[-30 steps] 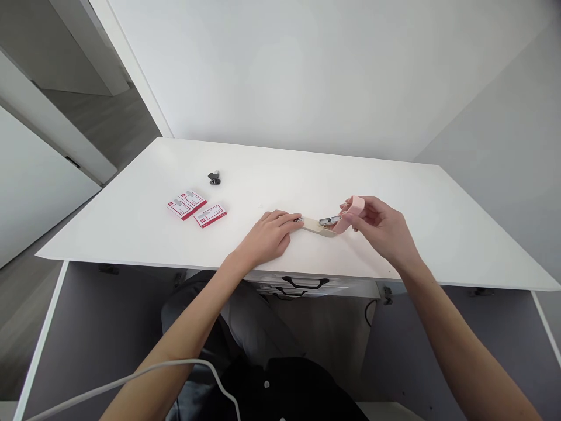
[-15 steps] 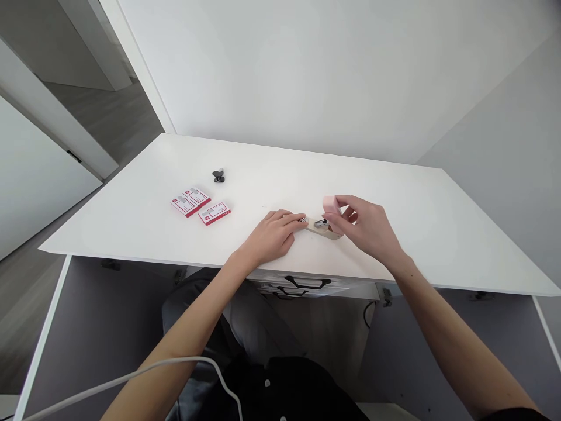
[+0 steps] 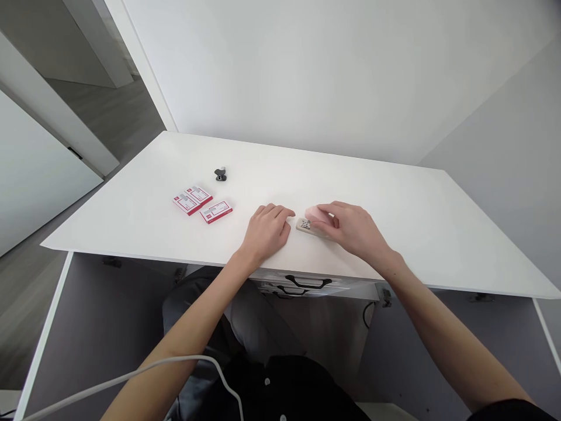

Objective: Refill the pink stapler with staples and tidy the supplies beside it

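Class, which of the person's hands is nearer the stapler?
Right. The right hand holds the stapler by its top; the left hand lies just beyond its left end.

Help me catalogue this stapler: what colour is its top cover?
The stapler's top cover is pale pink; it shows in the head view.

I see pale pink on the top of the stapler (image 3: 312, 214), cream on its base (image 3: 300, 228), silver on its plate (image 3: 305, 224). The boxes (image 3: 217, 211) are white with red edges, the clip (image 3: 220, 175) black, the desk (image 3: 407, 222) white, the shirt (image 3: 302, 392) black.
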`<state>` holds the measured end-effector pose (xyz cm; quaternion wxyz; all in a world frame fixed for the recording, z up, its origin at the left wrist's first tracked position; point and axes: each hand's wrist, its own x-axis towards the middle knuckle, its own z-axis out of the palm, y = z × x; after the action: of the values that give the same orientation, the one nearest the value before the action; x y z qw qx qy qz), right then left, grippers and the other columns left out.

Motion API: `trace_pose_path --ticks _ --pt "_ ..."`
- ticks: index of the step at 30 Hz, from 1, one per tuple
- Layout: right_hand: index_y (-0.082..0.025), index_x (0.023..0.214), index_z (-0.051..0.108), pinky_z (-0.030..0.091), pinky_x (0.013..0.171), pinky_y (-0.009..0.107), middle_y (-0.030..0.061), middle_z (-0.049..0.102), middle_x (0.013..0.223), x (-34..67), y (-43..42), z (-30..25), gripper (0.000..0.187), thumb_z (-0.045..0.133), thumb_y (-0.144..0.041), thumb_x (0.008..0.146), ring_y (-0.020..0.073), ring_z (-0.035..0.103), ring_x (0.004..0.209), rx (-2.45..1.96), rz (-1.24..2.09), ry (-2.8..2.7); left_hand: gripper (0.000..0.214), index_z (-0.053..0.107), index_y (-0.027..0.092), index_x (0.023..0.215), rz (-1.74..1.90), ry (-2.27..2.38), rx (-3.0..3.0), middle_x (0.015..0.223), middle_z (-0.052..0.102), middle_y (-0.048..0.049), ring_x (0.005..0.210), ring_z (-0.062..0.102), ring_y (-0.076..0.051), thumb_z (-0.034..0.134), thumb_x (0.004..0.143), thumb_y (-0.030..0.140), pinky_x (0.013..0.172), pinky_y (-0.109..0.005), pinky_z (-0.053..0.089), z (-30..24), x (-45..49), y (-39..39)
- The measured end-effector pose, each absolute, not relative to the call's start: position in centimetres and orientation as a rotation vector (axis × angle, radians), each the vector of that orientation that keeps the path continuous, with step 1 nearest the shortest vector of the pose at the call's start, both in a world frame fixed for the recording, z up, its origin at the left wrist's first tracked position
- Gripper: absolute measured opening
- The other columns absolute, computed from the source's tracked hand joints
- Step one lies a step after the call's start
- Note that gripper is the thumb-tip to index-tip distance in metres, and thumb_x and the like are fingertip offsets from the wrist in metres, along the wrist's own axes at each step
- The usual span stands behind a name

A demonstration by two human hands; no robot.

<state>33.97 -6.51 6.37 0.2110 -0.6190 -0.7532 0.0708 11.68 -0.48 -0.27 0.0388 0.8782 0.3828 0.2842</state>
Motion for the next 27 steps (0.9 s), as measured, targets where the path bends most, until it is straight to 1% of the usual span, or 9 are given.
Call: trace_pose_path --ticks 6,7,9,11,12,16,20,22,27 --pt "-0.025 0.078 0.060 0.040 0.061 0.034 0.0036 0.070 0.082 33.4 -6.4 6.2 0.038 0.054 -0.049 0.107 0.0212 0.061 0.071 -1.754 0.189 -2.160 0.032 0.074 0.021 0.114 0.927 1.248 2.651 0.110 0.081 -0.0080 0.107 0.071 -0.028 0.048 0.099 0.011 0.097 -0.047 0.054 -0.4 11.8 -0.5" --pt "-0.026 0.083 0.064 0.042 0.063 0.035 0.0040 0.072 0.086 33.6 -6.5 6.0 0.034 0.055 -0.048 0.107 0.0221 0.064 0.074 -1.747 0.188 -2.158 0.032 0.074 0.020 0.114 0.935 1.260 2.646 0.110 0.080 -0.0082 0.108 0.071 -0.028 0.048 0.098 0.010 0.097 -0.047 0.054 -0.3 11.7 -0.5" --pt "-0.029 0.104 0.072 0.047 0.069 0.036 0.0054 0.077 0.101 34.2 -6.9 5.6 0.023 0.059 -0.048 0.105 0.0250 0.069 0.083 -1.739 0.173 -2.125 0.033 0.073 0.020 0.116 0.959 1.287 2.644 0.114 0.079 -0.0089 0.113 0.069 -0.029 0.049 0.097 0.009 0.099 -0.048 0.053 -0.2 11.3 -0.6" --pt "-0.030 0.125 0.071 0.051 0.074 0.039 0.0066 0.078 0.113 35.4 -7.5 4.9 0.031 0.064 -0.050 0.102 0.0274 0.072 0.090 -1.762 0.163 -2.070 0.033 0.071 0.020 0.120 0.990 1.338 2.660 0.122 0.077 -0.0108 0.120 0.066 -0.031 0.049 0.097 0.009 0.103 -0.051 0.052 0.0 10.2 -0.6" --pt "-0.030 0.126 0.071 0.052 0.074 0.040 0.0069 0.078 0.115 36.0 -7.8 4.5 0.034 0.065 -0.053 0.101 0.0275 0.072 0.088 -1.784 0.174 -2.046 0.034 0.070 0.020 0.123 1.007 1.383 2.668 0.127 0.075 -0.0124 0.124 0.063 -0.033 0.050 0.098 0.009 0.106 -0.053 0.051 0.0 9.5 -0.6" --pt "-0.027 0.108 0.073 0.053 0.071 0.039 0.0059 0.077 0.106 38.5 -9.1 2.6 0.034 0.066 -0.059 0.099 0.0244 0.070 0.079 -1.805 0.355 -1.942 0.038 0.062 0.017 0.136 1.055 1.632 2.643 0.146 0.061 -0.0211 0.140 0.052 -0.041 0.054 0.098 0.016 0.116 -0.063 0.044 0.0 5.7 -0.6" --pt "-0.024 0.099 0.068 0.053 0.069 0.038 0.0055 0.074 0.096 39.3 -9.5 1.1 0.039 0.071 -0.063 0.093 0.0233 0.068 0.077 -1.849 0.411 -1.696 0.044 0.056 0.015 0.143 1.039 1.777 2.586 0.151 0.056 -0.0237 0.146 0.049 -0.042 0.055 0.100 0.024 0.120 -0.063 0.042 -0.3 2.7 -0.8" --pt "-0.024 0.100 0.065 0.052 0.069 0.037 0.0056 0.073 0.095 39.3 -9.4 0.6 0.040 0.071 -0.062 0.092 0.0235 0.067 0.078 -1.901 0.361 -1.607 0.045 0.055 0.015 0.144 0.997 1.817 2.583 0.152 0.057 -0.0232 0.147 0.050 -0.042 0.055 0.101 0.028 0.121 -0.062 0.041 -0.3 2.0 -1.2" --pt "-0.023 0.115 0.061 0.050 0.070 0.038 0.0075 0.074 0.107 39.2 -8.8 -0.1 0.044 0.065 -0.061 0.092 0.0236 0.066 0.079 -1.985 0.274 -1.535 0.049 0.053 0.012 0.146 0.851 1.888 2.534 0.148 0.064 -0.0223 0.147 0.053 -0.039 0.051 0.103 0.035 0.128 -0.060 0.035 0.3 1.9 -1.9"
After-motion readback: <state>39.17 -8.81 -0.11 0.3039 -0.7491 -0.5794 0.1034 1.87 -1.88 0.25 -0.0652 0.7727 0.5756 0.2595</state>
